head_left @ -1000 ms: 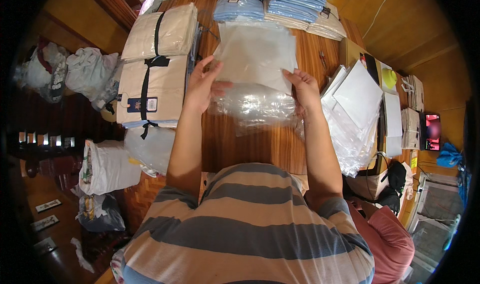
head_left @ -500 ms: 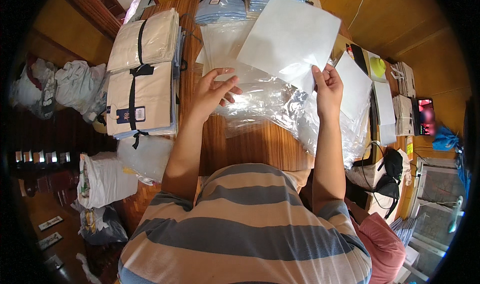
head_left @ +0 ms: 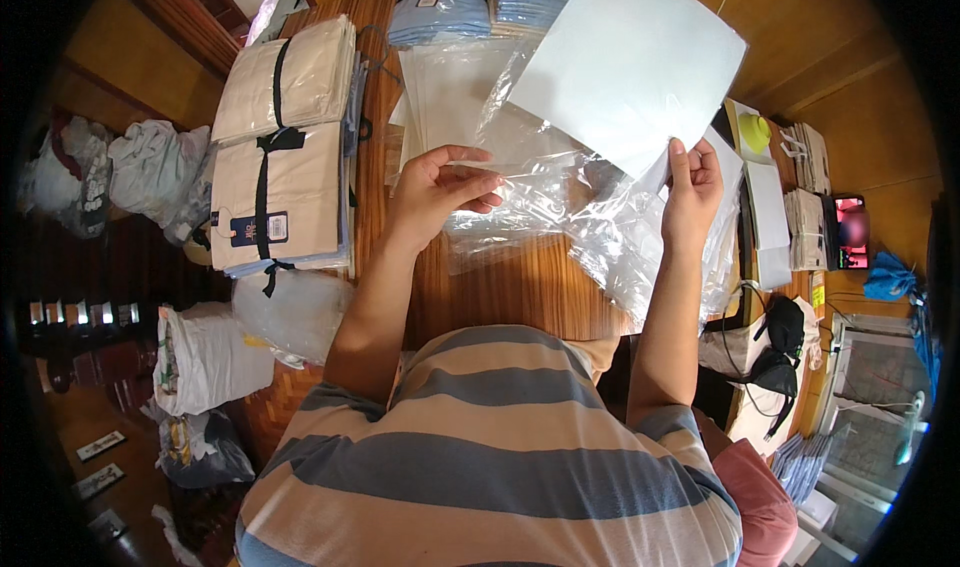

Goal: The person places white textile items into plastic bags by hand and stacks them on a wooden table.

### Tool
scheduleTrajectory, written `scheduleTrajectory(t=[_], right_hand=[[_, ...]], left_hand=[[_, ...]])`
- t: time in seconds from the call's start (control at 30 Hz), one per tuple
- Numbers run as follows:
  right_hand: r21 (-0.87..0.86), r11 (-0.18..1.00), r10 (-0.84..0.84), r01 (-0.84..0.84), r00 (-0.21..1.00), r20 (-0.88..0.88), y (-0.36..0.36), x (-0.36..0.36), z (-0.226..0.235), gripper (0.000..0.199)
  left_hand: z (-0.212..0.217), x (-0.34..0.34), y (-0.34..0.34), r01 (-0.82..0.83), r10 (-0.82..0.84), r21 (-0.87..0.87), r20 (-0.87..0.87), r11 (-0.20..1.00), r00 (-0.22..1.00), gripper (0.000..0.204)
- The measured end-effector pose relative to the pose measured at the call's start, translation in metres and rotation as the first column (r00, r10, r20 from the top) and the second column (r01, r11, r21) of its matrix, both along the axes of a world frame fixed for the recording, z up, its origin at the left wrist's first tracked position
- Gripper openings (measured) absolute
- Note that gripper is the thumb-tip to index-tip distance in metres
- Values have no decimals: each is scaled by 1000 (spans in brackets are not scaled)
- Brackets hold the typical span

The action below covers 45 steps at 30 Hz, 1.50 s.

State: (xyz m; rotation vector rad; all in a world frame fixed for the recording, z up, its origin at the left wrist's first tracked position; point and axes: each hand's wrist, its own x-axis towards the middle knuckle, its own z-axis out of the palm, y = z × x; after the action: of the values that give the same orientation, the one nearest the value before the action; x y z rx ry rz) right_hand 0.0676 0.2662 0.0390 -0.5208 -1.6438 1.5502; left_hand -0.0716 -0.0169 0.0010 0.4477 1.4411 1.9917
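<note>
Right hand (head_left: 691, 192): we pinch one corner of a white square papery sheet (head_left: 630, 62), probably to avoid creases
Sheet spot: up over crinkly clear plastic film (head_left: 545, 199)
Left hand (head_left: 438, 193): half-curled by the film, can't tell if gripping

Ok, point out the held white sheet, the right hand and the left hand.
White sheet (head_left: 632, 65): head view, middle of its face.
Right hand (head_left: 691, 189): head view, below the thumb.
Left hand (head_left: 432, 195): head view, middle of the hand.
</note>
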Motion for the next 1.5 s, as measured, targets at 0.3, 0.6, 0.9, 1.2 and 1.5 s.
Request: scheduleTrajectory(t=[0.3, 0.6, 0.9, 1.2, 1.5], right_hand=[[73, 991, -106, 113, 990, -91, 11, 11, -4, 22], [-151, 987, -89, 59, 975, -203, 20, 18, 1, 23], [-102, 982, -171, 159, 977, -129, 12, 24, 4, 21], [-70, 982, -182, 174, 975, -132, 12, 24, -3, 17], [-255, 964, -107, 71, 986, -130, 21, 17, -19, 25]], left_hand=[[4, 3, -2, -61, 58, -58, -45, 996, 997, 18], [-4, 15, 21, 9, -7, 46, -60, 999, 998, 42], [12, 37, 48, -44, 44, 51, -1, 998, 999, 33], [14, 47, 54, -211, 204, 132, 65, 969, 977, 33], [4, 29, 48, -236, 234, 108, 33, 966, 972, 30]])
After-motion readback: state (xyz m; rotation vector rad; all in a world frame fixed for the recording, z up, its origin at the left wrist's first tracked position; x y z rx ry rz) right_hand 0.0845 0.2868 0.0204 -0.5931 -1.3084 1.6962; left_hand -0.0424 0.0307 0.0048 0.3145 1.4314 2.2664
